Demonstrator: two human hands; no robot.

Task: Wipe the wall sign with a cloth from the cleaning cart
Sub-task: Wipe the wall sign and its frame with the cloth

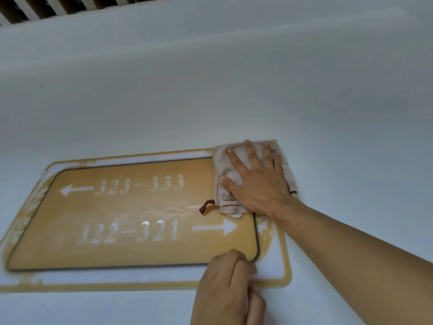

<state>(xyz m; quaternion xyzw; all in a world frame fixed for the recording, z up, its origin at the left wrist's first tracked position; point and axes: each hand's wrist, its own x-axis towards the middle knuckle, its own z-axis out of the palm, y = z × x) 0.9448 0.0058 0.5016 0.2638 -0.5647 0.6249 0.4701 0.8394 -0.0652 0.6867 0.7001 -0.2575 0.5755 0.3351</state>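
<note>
A golden wall sign (131,207) with white numbers and two arrows hangs on a pale backing plate with a gold border (276,263). My right hand (257,181) lies flat, fingers spread, pressing a folded beige cloth (223,165) against the sign's upper right corner. A dark red loop (206,205) hangs from the cloth's lower left edge. My left hand (225,289) rests with curled fingers at the sign's lower right corner, touching its edge. The cleaning cart is out of view.
A plain white wall (210,78) surrounds the sign on all sides. Dark and white slats (35,8) run along the top left corner of the view.
</note>
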